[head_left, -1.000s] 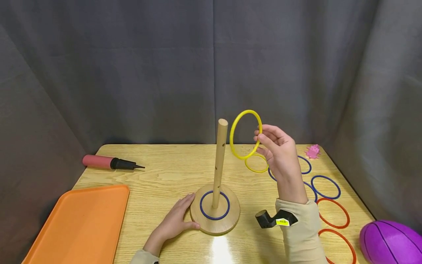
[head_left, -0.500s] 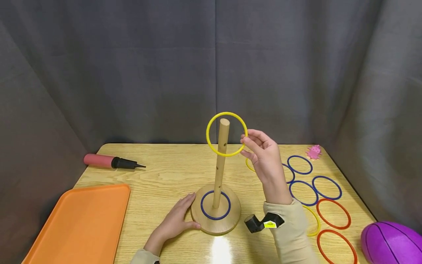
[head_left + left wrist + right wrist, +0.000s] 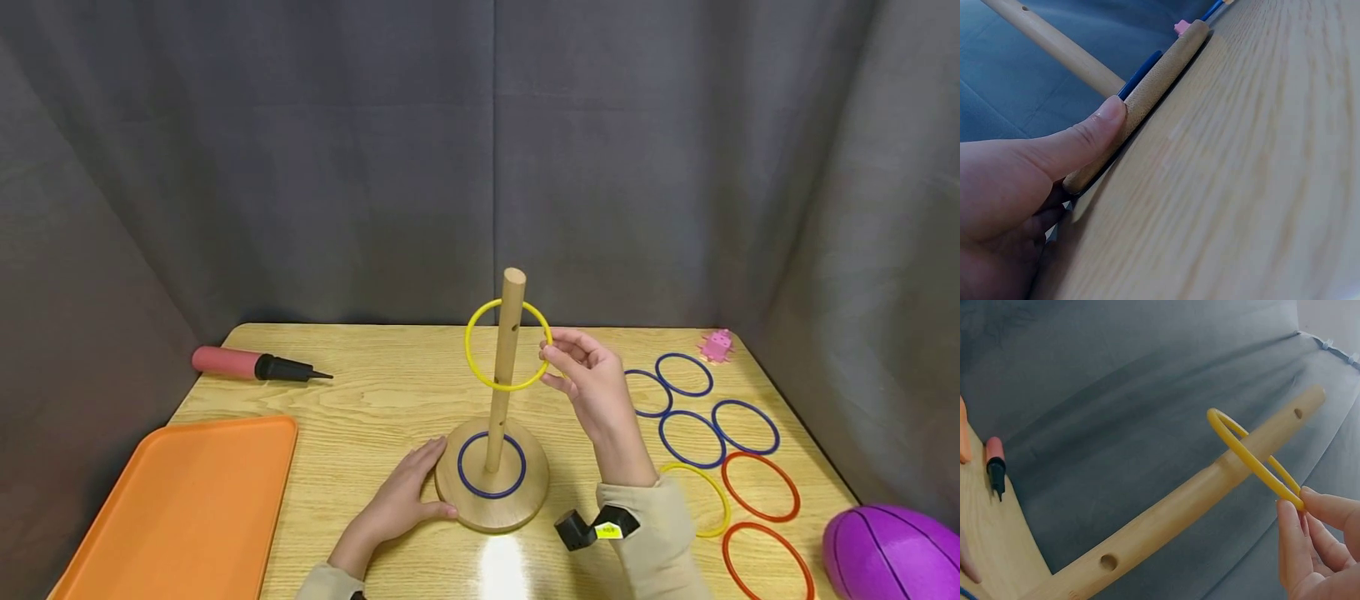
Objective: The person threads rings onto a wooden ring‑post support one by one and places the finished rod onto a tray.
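Note:
A wooden ring-toss stand rises mid-table, with an upright post point(image 3: 507, 342) on a round base point(image 3: 480, 512). On the base lies a blue ring point(image 3: 489, 496) encircling the post's foot. My right hand point(image 3: 596, 383) pinches a yellow ring point(image 3: 467, 342) between thumb and fingers. This ring circles the upper post, tilted, below the post's top; the right wrist view shows the post passing through the yellow ring point(image 3: 1260, 469). My left hand point(image 3: 401, 496) holds the base's left edge, with the thumb point(image 3: 1107, 115) against the rim and the other fingers partly hidden behind it.
Right of the stand lie several blue rings point(image 3: 663, 442), red rings point(image 3: 798, 500) and a yellow ring point(image 3: 727, 508). A purple ball point(image 3: 892, 550) sits front right, a pink toy point(image 3: 717, 346) back right. An orange tray point(image 3: 180, 508) and a hand pump point(image 3: 251, 365) are at left.
My right hand has carried the yellow ring left to the post, then down so that it now surrounds the post below its top. My left hand stays at the base.

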The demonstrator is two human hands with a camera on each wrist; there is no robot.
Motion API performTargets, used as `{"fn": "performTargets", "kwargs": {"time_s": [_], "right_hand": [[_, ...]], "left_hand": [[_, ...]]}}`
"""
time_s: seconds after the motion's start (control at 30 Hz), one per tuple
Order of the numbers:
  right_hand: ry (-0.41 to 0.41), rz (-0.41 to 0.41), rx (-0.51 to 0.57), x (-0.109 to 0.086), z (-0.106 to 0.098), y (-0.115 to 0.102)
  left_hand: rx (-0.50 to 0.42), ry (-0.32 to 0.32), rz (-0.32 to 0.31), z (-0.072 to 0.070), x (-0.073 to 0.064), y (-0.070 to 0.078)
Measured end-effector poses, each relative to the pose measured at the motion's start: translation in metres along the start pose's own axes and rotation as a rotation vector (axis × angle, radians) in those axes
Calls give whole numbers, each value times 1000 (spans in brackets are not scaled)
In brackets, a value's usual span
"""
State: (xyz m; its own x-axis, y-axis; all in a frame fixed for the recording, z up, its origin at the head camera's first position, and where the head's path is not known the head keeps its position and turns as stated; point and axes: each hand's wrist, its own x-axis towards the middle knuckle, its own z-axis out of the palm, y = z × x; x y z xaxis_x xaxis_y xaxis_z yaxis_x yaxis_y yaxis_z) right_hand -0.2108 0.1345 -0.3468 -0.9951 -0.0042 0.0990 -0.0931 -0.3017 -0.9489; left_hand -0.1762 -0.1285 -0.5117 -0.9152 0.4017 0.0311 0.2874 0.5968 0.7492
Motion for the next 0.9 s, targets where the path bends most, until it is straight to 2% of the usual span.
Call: {"fn": "performTargets", "kwargs": {"time_s": [0.23,0.63,0.9], "right_hand": [[-10,59,-58,-2,-8,16],[-75,163,-223,2,-28,49],[-183,208,-341,4,-39,70]], "left_hand": [[-1,2,20,-1,0,2],[-10,-1,6,0,-2,0],[-3,2,2,0,-1,0]]}}
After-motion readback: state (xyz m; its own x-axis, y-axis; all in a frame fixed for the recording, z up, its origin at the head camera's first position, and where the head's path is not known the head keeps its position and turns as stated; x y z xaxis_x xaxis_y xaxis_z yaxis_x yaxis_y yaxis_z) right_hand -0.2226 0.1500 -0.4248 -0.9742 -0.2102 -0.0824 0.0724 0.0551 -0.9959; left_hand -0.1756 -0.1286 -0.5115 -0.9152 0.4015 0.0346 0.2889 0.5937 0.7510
